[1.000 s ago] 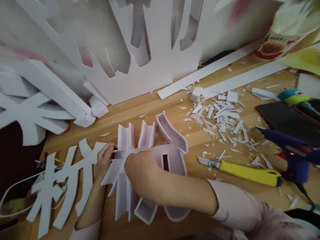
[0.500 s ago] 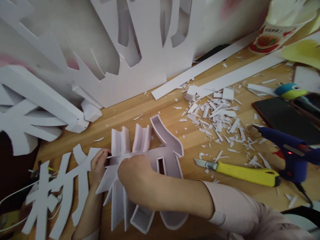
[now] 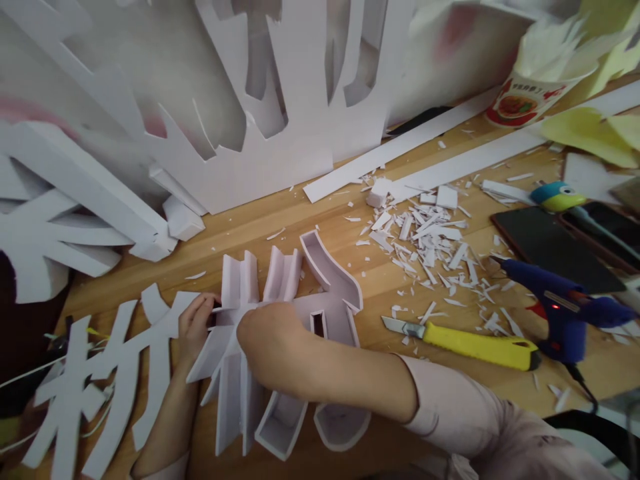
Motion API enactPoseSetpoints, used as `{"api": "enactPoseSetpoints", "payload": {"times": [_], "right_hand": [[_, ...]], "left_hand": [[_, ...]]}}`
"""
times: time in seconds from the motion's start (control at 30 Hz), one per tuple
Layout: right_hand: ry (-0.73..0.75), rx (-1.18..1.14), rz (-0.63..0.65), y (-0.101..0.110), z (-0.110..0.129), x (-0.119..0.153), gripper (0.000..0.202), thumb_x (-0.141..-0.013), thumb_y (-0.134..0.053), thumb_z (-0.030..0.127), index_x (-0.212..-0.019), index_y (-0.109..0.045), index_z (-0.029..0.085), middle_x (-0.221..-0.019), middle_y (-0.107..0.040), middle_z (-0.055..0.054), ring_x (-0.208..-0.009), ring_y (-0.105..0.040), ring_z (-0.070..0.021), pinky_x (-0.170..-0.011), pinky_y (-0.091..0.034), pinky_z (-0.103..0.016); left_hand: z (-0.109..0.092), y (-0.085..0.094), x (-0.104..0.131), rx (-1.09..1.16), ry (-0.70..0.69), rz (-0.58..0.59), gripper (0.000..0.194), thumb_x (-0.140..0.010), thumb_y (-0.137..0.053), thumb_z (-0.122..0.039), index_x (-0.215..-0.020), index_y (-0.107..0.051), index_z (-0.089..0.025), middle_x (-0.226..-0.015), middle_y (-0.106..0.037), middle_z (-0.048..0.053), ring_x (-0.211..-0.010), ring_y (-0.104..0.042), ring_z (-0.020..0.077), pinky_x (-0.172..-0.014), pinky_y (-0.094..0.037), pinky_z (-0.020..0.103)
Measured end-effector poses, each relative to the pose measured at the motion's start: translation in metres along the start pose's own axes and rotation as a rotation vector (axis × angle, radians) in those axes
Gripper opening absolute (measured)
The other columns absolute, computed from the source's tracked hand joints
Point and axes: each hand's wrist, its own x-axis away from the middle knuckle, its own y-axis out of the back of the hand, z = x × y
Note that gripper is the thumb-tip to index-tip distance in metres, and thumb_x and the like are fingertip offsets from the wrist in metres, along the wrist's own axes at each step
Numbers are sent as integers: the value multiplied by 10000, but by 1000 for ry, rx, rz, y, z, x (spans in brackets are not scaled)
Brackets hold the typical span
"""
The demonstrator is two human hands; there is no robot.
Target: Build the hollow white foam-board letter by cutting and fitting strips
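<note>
A white foam-board character [image 3: 330, 308] with raised walls lies on the table, its hollow side up. My left hand [image 3: 197, 327] is closed at its left edge, fingers curled against the end of a stroke, with a narrow dark gap beside the fingertips. Over the middle of the character is my right hand [image 3: 270, 340], bent into a fist with the back of the hand up. Its fingertips are hidden from view, and whatever they pinch cannot be made out. Flat cut-out character pieces [image 3: 120, 367] lie left of my left forearm.
Right of the character lie a yellow utility knife [image 3: 475, 345], a blue glue gun [image 3: 555, 293] with a red light, and a pile of foam scraps [image 3: 430, 233]. Long white strips [image 3: 400, 147], a paper cup [image 3: 530, 100] and a cut-out foam sheet [image 3: 295, 160] are at the back.
Both hands stay at nearly the same spots on the character. The view has shifted slightly, so the knife, glue gun and cup appear farther left.
</note>
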Motion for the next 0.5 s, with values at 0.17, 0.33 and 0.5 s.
{"api": "enactPoseSetpoints", "payload": {"times": [0.17, 0.33, 0.5], "right_hand": [[-34, -14, 6, 2, -3, 3, 205, -866, -651, 189, -1036, -737, 113, -997, -760, -174, -923, -731, -260, -719, -572, -314], [-76, 32, -18, 0, -5, 9, 244, -870, -584, 167, -1060, -726, 108, -971, -752, -182, -927, -722, -261, -732, -537, -300], [-135, 95, 8, 0, -3, 7, 268, -848, -526, 116, -1033, -719, 92, -982, -742, -197, -962, -705, -288, -749, -511, -317]], "left_hand": [[-5, -1, 0, 2, -58, 17, 224, -745, -524, -439, -671, -554, -230, -699, -560, 7, -667, -516, 194, -557, -392, 287], [-4, -2, -1, 8, -110, 23, 212, -753, -495, -405, -649, -552, -229, -683, -565, 11, -693, -532, 200, -618, -425, 296], [-1, -2, -2, 17, -151, 41, 214, -783, -452, -359, -644, -539, -222, -692, -578, 8, -740, -555, 197, -687, -443, 291]]}}
